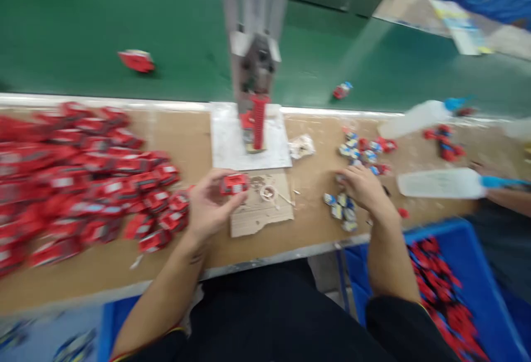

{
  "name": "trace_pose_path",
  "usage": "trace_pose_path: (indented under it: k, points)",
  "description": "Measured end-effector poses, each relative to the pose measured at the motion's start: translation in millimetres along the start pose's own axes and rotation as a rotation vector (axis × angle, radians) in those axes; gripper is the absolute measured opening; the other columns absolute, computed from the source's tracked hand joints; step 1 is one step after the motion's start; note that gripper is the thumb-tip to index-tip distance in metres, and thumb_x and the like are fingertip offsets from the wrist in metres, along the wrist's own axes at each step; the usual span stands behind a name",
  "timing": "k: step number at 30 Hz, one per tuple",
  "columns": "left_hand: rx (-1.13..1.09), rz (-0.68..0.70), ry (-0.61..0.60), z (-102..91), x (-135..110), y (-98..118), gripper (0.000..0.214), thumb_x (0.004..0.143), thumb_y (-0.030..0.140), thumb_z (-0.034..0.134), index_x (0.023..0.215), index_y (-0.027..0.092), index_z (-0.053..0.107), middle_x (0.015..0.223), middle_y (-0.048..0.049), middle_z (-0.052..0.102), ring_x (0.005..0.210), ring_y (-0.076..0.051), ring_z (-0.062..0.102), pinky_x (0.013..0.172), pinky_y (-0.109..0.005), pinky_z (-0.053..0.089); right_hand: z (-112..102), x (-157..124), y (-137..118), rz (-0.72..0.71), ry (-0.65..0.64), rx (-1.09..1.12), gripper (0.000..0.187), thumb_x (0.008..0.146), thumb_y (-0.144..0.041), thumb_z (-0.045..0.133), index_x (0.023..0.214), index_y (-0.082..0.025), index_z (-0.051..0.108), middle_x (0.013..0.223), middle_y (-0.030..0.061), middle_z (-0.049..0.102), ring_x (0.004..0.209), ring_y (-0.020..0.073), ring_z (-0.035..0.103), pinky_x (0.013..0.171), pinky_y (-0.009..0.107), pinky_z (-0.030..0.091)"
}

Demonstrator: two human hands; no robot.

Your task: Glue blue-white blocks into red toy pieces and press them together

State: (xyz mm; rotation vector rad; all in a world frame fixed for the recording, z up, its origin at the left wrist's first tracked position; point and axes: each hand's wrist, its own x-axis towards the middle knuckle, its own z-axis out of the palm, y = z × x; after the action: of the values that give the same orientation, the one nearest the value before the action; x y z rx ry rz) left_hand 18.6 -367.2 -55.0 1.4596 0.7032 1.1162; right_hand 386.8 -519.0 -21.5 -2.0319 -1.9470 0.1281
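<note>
My left hand (207, 204) holds a small red toy car (234, 184) between thumb and fingers, above the edge of a torn cardboard piece (244, 221). To the left of that hand spreads a large heap of similar red toy cars (112, 185). My right hand (360, 185) is over the small blue, white and red toy figures (342, 210), its fingers drawn together and pointing down. What lies between its fingertips is too blurred to make out. On the cardboard are a small round dish (268, 193) and a cotton swab (285, 200).
A press-like fixture (259, 74) with a red part stands over a white plate (224, 146). Behind runs a green belt (182, 36) carrying scattered toys. Two white bottles (440, 183) lie at right, near another person's arm (512, 199). Blue bin (468, 240) below holds red-black parts.
</note>
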Motion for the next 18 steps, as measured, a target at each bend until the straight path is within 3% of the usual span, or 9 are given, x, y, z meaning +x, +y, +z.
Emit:
trace_pose_path:
  k: [1, 3, 5, 6, 8, 11, 15, 18]
  points:
    - [-0.021, -0.006, -0.022, 1.3, -0.9, -0.1, 0.036, 0.089, 0.040, 0.091, 0.114, 0.023, 0.072, 0.099, -0.0061, 0.083, 0.083, -0.019, 0.082, 0.073, -0.030, 0.068, 3.3, 5.5, -7.5, -0.040, 0.070, 0.054, 0.020, 0.104, -0.034, 0.059, 0.101, -0.024, 0.076, 0.087, 0.0097, 0.078, 0.081, 0.0268, 0.071, 0.070, 0.041, 0.056]
    - [-0.071, -0.022, -0.081, 2.9, 0.8, -3.4, 0.045, 0.089, 0.053, 0.089, 0.115, 0.022, 0.069, 0.100, -0.0084, 0.083, 0.082, -0.021, 0.082, 0.072, -0.032, 0.068, 9.2, 20.0, -28.3, 0.021, 0.307, 0.233, 0.021, 0.103, -0.036, 0.063, 0.120, -0.030, 0.074, 0.101, 0.0067, 0.080, 0.085, 0.0260, 0.077, 0.069, 0.041, 0.062]
    - [-0.119, -0.049, -0.110, 2.9, 5.0, -8.6, 0.052, 0.085, 0.059, 0.091, 0.113, 0.021, 0.069, 0.099, -0.0090, 0.082, 0.085, -0.023, 0.082, 0.075, -0.035, 0.067, 13.0, 38.1, -57.9, -0.001, 0.376, 0.592, 0.036, 0.098, -0.031, 0.074, 0.133, -0.037, 0.069, 0.101, 0.0037, 0.080, 0.079, 0.0251, 0.079, 0.061, 0.039, 0.063]
    - [-0.138, -0.068, -0.103, 2.7, 6.7, -10.8, 0.055, 0.082, 0.059, 0.093, 0.112, 0.021, 0.069, 0.101, -0.0093, 0.081, 0.087, -0.023, 0.082, 0.077, -0.036, 0.067, 13.8, 47.6, -75.7, -0.059, 0.400, 0.735, 0.043, 0.090, -0.029, 0.083, 0.130, -0.038, 0.071, 0.099, 0.0033, 0.080, 0.082, 0.0265, 0.080, 0.060, 0.039, 0.065]
    - [-0.146, -0.075, -0.076, 2.9, 7.9, -13.0, 0.057, 0.076, 0.059, 0.097, 0.109, 0.020, 0.070, 0.106, -0.0104, 0.078, 0.093, -0.024, 0.081, 0.082, -0.037, 0.067, 14.9, 65.6, -112.7, -0.206, 0.372, 0.874, 0.041, 0.080, -0.024, 0.093, 0.117, -0.035, 0.077, 0.098, 0.0050, 0.081, 0.088, 0.0284, 0.082, 0.067, 0.041, 0.070]
    - [-0.121, -0.070, -0.073, 4.0, 5.3, -12.9, 0.059, 0.075, 0.058, 0.098, 0.113, 0.021, 0.072, 0.110, -0.0106, 0.077, 0.097, -0.026, 0.081, 0.086, -0.040, 0.067, 22.5, 84.9, -152.2, -0.330, 0.334, 0.932, 0.030, 0.085, -0.018, 0.090, 0.109, -0.033, 0.082, 0.103, 0.0071, 0.083, 0.092, 0.0266, 0.083, 0.074, 0.040, 0.072]
    - [-0.169, -0.060, -0.109, 2.9, 1.4, -11.6, 0.066, 0.079, 0.059, 0.096, 0.124, 0.023, 0.066, 0.108, -0.0099, 0.079, 0.095, -0.026, 0.083, 0.085, -0.040, 0.068, 43.2, 86.8, -161.4, -0.288, 0.308, 0.962, 0.037, 0.096, -0.015, 0.078, 0.128, -0.033, 0.079, 0.115, 0.0076, 0.085, 0.103, 0.0241, 0.083, 0.077, 0.036, 0.072]
    - [-0.160, -0.017, -0.130, 1.2, 0.5, -10.2, 0.059, 0.081, 0.058, 0.095, 0.119, 0.024, 0.065, 0.110, -0.0095, 0.081, 0.097, -0.025, 0.083, 0.085, -0.038, 0.068, 53.9, 78.8, -159.9, -0.237, 0.267, 1.057, 0.046, 0.102, -0.019, 0.072, 0.145, -0.036, 0.068, 0.117, 0.0056, 0.084, 0.087, 0.0181, 0.081, 0.065, 0.028, 0.068]
